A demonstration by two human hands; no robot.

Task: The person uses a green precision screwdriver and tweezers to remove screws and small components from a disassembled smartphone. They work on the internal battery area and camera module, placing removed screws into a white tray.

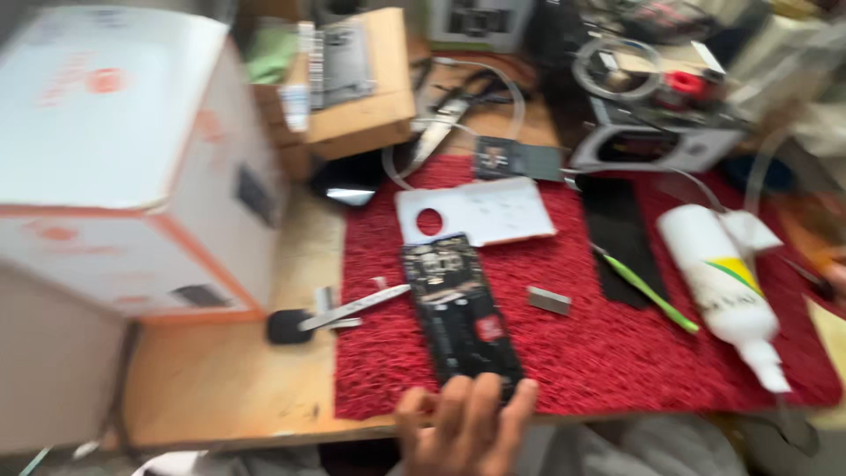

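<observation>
The picture is blurred. A black opened phone [458, 308] lies lengthwise on a red mat [582, 344], its insides showing. My left hand [463, 427] comes up from the bottom edge with the fingers stretched out. Its fingertips rest on the near end of the phone. A sliver of what looks like my right hand [834, 275] shows at the right edge beside a thin dark tool [812, 278]; its grip is hidden. A white plate with a round hole [480, 211] lies just beyond the phone.
A white glue bottle [724, 282], a green stick [648, 291], a dark strip [617, 234] and a small metal piece [548, 301] lie on the mat. Tweezers [348, 310] lie at its left edge. A big white box [123, 159] stands left, cardboard boxes [352, 97] behind.
</observation>
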